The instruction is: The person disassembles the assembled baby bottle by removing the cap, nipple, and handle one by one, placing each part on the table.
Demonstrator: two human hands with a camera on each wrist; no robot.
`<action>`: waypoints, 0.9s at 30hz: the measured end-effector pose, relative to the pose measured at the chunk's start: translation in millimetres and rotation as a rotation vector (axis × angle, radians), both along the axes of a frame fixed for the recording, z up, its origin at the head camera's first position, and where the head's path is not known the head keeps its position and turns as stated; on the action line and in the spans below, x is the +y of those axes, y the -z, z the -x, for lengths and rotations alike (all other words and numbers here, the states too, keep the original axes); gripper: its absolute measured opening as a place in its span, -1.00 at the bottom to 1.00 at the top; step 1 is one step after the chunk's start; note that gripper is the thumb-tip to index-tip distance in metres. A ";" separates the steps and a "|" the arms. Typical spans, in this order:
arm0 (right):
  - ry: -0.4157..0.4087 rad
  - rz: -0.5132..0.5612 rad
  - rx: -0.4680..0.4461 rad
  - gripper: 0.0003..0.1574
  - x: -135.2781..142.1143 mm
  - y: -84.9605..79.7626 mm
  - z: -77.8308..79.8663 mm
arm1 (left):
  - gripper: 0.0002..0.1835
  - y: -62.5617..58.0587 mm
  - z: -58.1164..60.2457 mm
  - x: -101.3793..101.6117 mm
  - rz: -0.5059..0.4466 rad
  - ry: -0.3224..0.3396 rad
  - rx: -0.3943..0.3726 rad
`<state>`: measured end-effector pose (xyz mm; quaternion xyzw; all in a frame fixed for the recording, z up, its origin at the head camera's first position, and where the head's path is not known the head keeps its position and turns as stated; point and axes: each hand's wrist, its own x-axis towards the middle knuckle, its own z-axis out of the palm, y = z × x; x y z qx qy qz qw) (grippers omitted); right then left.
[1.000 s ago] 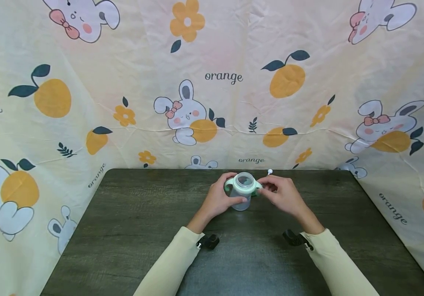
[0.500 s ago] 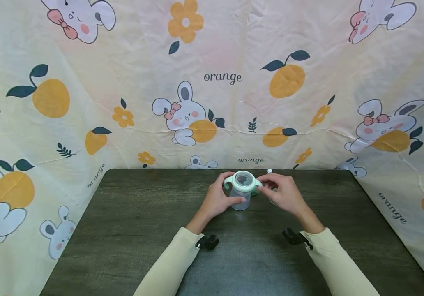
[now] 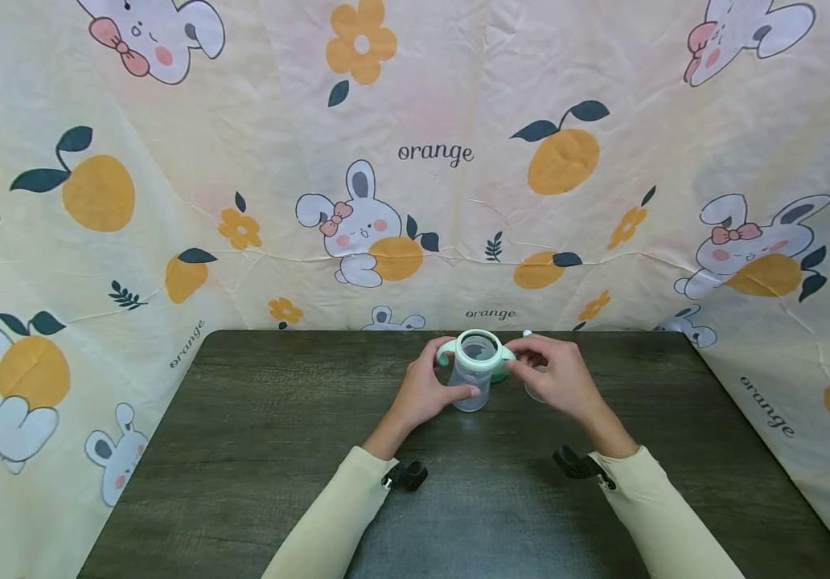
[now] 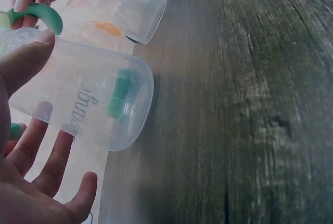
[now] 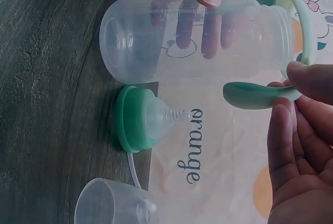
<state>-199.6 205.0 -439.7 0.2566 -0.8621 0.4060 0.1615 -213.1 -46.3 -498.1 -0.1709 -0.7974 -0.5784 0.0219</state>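
In the head view my left hand [image 3: 429,386] grips a clear baby bottle [image 3: 470,396], which stands upright at the table's far edge. Its thumb lies on the near side, with the other fingers behind. A mint green ring with two curved handles [image 5: 255,96] encircles the bottle's open neck. My right hand [image 3: 554,374] pinches the right handle between thumb and fingers, as the right wrist view shows. Behind the bottle is a clear teat in a green collar [image 5: 134,120], with a thin tube [image 5: 133,169] beside it. A clear cap [image 5: 106,203] stands near the right hand, partly hidden by it in the head view.
The dark wood table [image 3: 277,434] ends just beyond the bottle. A cream cloth [image 3: 444,201] printed with rabbits and oranges hangs behind it. Both wrists carry small black cameras, the left camera [image 3: 406,475] and the right camera [image 3: 578,465].
The handle ring has risen slightly at the bottle's neck, and my right hand has edged up with it. More of the clear cap shows below the right hand. My left hand keeps its grip.
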 end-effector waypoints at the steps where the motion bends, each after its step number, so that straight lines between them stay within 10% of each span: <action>1: 0.003 0.003 0.007 -0.80 0.5 0.0 -0.4 | -0.07 0.6 -0.1 0.4 -0.002 -0.001 0.002; 27: 0.004 0.164 0.131 -0.69 19.2 -0.1 -13.3 | -0.09 5.2 -4.3 2.7 -0.012 0.019 0.014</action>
